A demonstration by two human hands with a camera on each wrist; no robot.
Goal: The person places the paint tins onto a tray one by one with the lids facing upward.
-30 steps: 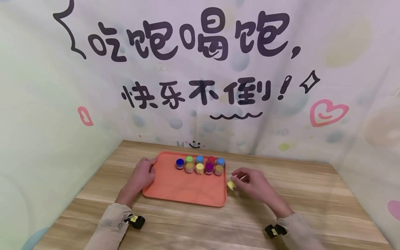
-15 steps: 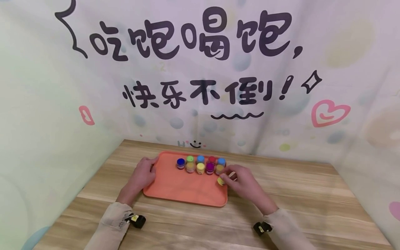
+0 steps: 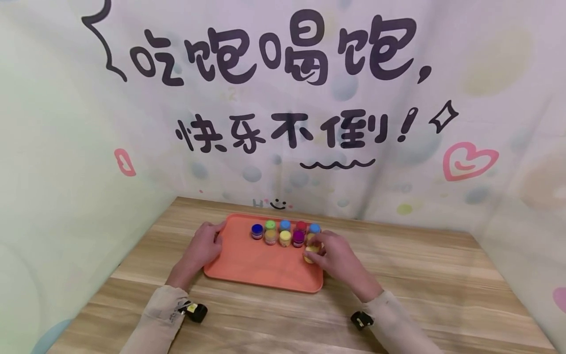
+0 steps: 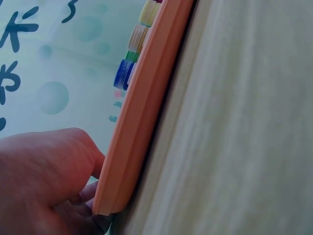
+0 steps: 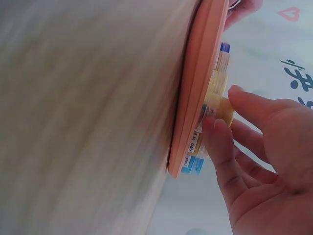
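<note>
My left hand (image 3: 204, 250) grips the left rim of an orange tray (image 3: 261, 268); part of its fingers is hidden behind the rim in the left wrist view. At the tray's right end my right hand (image 3: 338, 255) pinches a small yellow-lidded paint jar (image 5: 224, 109) between thumb and fingers. That jar is upright, low over or on the tray, in front of the back rows; whether it touches the tray I cannot tell. Behind it stand several similar jars in two rows, among them a dark blue one (image 3: 257, 231), a pale yellow one (image 3: 285, 239) and a purple one (image 3: 298, 239).
The tray lies on a wood-grain table (image 3: 274, 324). A white printed cloth (image 3: 247, 167) with large black characters hangs behind the table, and pale walls (image 3: 57, 196) flank it. Both wrists carry small black cameras, such as the left camera (image 3: 194, 311).
My right hand has brought the yellow-lidded jar leftward from beside the tray to its right end, turning it from tilted to upright. The left hand stays on the rim.
</note>
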